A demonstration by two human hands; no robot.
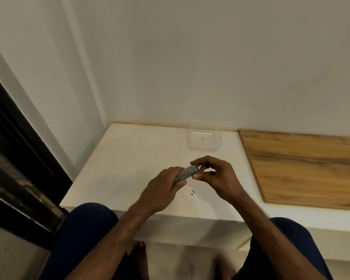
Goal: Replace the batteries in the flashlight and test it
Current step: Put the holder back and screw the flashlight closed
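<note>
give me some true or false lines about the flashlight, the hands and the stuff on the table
1. The left hand and the right hand both hold the flashlight. True.
2. The flashlight lies flat on the table. False: the hands hold it up.
3. A clear container sits by the wall. True.
4. The wooden board lies left of the hands. False: it lies to their right.
</note>
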